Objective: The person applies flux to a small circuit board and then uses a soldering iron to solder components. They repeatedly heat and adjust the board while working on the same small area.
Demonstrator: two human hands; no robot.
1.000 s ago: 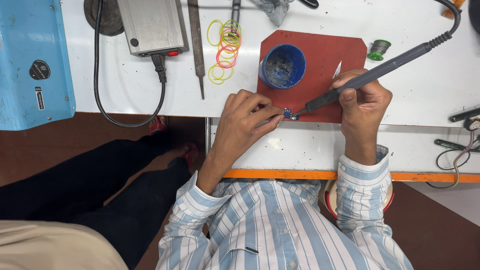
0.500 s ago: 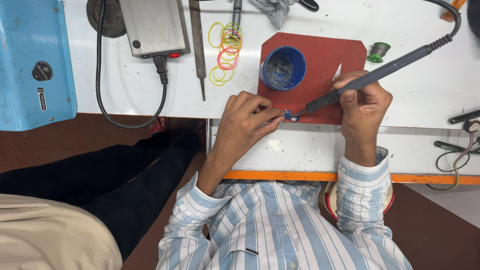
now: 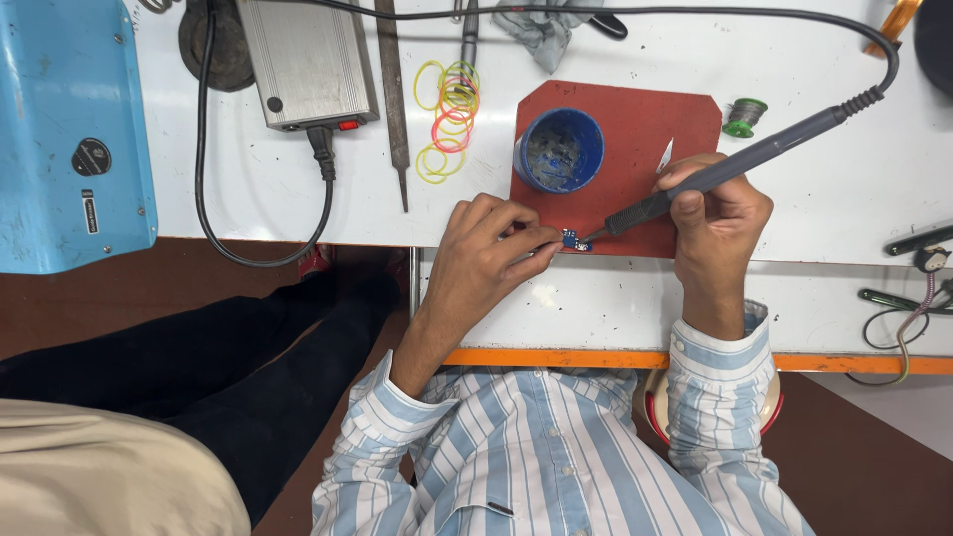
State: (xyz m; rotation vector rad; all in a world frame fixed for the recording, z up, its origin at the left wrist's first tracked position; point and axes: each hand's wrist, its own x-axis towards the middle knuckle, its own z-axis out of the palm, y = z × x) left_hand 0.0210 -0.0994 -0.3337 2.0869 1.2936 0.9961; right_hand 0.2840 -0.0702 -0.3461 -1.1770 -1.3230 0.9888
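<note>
**2 hands at a small blue board**

2 hands work at the near edge of a red mat [image 3: 635,149] on the white desk [image 3: 844,189]. The left hand [image 3: 486,253] pinches a tiny blue circuit board [image 3: 574,240] between its fingertips; its details are too small to make out. The right hand [image 3: 720,213] is closed around a grey soldering iron [image 3: 735,164], whose tip touches the board. A blue cup [image 3: 559,149] stands on the mat, and coloured rubber bands [image 3: 447,114] lie just left of it.
</note>
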